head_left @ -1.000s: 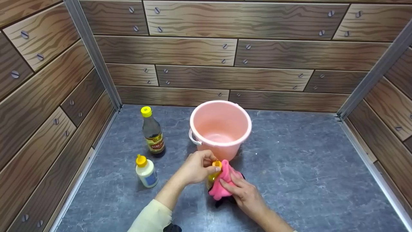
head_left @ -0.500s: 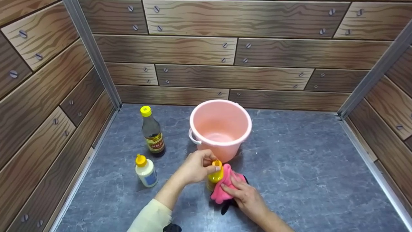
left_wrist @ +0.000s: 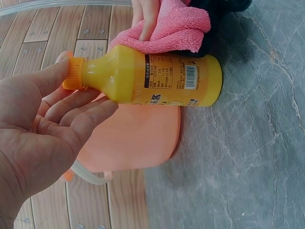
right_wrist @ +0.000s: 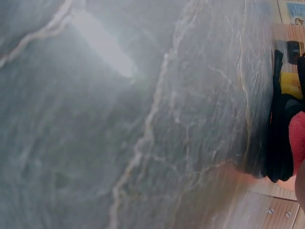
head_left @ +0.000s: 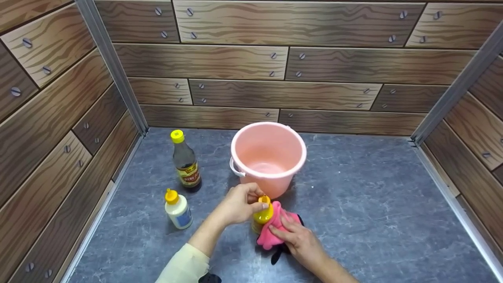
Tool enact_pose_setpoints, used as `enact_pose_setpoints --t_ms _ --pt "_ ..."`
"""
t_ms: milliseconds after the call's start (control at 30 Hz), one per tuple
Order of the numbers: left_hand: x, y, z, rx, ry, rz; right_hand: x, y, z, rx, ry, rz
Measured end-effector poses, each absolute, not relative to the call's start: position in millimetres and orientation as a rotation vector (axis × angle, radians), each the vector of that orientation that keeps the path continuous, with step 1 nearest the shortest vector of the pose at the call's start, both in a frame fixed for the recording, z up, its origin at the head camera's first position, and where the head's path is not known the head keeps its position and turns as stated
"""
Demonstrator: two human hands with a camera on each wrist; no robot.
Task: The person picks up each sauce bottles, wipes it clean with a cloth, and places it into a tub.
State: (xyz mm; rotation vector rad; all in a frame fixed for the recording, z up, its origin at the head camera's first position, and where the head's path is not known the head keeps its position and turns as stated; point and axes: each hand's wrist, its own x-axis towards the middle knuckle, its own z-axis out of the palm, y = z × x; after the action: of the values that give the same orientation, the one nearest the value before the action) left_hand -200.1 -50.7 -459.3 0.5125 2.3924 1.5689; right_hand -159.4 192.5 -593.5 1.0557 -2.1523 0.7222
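A yellow squeeze bottle (head_left: 262, 216) with an orange cap (left_wrist: 74, 76) stands upright in front of the pink bucket (head_left: 269, 184). My left hand (head_left: 239, 204) pinches the cap between thumb and fingers. In the left wrist view the bottle's printed label and barcode face the camera. My right hand (head_left: 300, 237) grips a fluffy pink cloth (left_wrist: 167, 28) with black parts and presses it against the bottle's right side. Only the black and pink edge of the cloth (right_wrist: 298, 138) and a bit of yellow bottle (right_wrist: 290, 85) show in the right wrist view.
To the left stand a dark sauce bottle (head_left: 188, 169) with a yellow cap and a white bottle (head_left: 178, 212) with an orange nozzle. The bucket's white handle (head_left: 237, 168) hangs on its left. Wood-patterned walls (head_left: 235, 63) enclose the grey marbled surface (head_left: 373, 204).
My right hand has slid the pink cloth slightly down the bottle and to the right, baring more of its yellow shoulder. My left hand has stayed on the cap.
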Motion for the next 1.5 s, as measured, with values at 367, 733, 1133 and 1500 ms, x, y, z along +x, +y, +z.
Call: enact_pose_setpoints --t_ms 367,733,1133,1500 --pt "-200 -50 -460 0.552 2.391 1.593 -156 194 -593 1.077 -2.24 0.666" --pt "-198 -51 -457 0.523 2.364 1.596 -152 194 -586 1.084 -2.431 0.675" --pt "-199 -51 -456 0.548 2.394 1.569 -153 195 -574 1.083 -2.589 0.547" --pt "-198 -51 -461 0.537 2.402 1.569 -150 189 -566 0.937 -2.785 0.447"
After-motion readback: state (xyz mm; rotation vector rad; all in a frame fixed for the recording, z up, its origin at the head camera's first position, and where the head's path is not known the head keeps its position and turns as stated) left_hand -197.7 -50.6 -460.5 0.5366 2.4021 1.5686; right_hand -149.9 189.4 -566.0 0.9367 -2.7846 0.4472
